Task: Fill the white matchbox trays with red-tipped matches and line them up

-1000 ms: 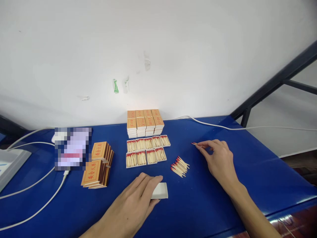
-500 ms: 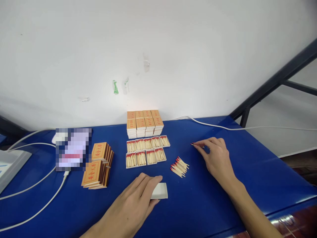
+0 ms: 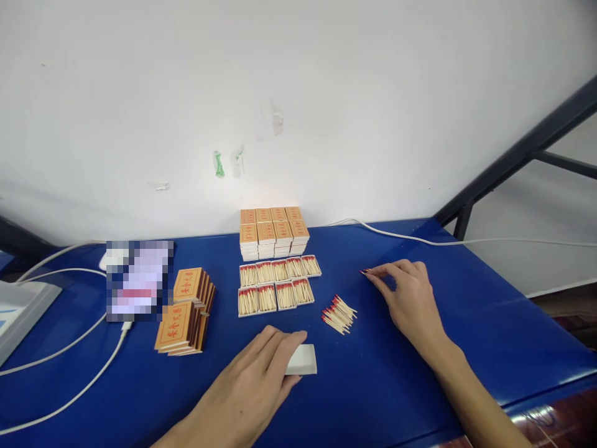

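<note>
My left hand (image 3: 261, 373) is closed around a white matchbox tray (image 3: 302, 359), whose visible inside holds no matches. My right hand (image 3: 408, 295) pinches a few matches (image 3: 365, 271) by thumb and forefinger, their red heads pointing left; how many is hard to see. Between the hands lies a loose pile of red-headed matches (image 3: 339, 315) on the blue table (image 3: 373, 386). Beyond my left hand, two rows of trays filled with matches (image 3: 266, 298) stand side by side.
Closed orange matchboxes (image 3: 274, 231) are stacked near the wall. Orange matchbox sleeves (image 3: 175, 326) stand in piles on the left, beside a blurred phone (image 3: 142, 280) with a white charging cable (image 3: 124, 336). Another white cable (image 3: 396, 233) runs along the back. A dark metal frame (image 3: 494, 180) rises at right.
Almost nothing differs. The right fingertips have drawn closer together over the matches, and less of them shows. The left hand keeps its hold on the tray.
</note>
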`<state>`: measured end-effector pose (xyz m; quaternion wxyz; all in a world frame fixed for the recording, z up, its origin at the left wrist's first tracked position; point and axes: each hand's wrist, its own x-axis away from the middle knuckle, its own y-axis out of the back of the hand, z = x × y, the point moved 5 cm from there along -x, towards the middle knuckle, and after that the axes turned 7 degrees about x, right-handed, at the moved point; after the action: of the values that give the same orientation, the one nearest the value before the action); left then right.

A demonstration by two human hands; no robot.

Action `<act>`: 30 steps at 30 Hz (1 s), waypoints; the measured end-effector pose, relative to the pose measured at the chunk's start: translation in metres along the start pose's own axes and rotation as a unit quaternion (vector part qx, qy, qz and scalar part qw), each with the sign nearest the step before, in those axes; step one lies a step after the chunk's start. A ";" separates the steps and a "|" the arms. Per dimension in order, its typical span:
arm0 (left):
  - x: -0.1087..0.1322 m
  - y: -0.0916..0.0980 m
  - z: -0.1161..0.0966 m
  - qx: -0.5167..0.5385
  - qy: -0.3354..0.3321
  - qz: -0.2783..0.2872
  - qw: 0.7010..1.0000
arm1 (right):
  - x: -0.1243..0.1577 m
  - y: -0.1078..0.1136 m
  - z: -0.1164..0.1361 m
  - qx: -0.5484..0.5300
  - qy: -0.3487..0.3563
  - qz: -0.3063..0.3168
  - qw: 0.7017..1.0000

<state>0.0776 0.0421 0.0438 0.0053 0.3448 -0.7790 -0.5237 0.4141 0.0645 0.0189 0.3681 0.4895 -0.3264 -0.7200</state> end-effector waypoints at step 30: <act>0.000 0.000 0.000 -0.001 -0.005 0.001 1.000 | 0.015 0.002 0.048 -0.154 -0.135 0.166 0.965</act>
<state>0.0775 0.0423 0.0439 0.0017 0.3413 -0.7789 -0.5261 0.3651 0.0564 0.0282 0.5059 0.2645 -0.3351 -0.7495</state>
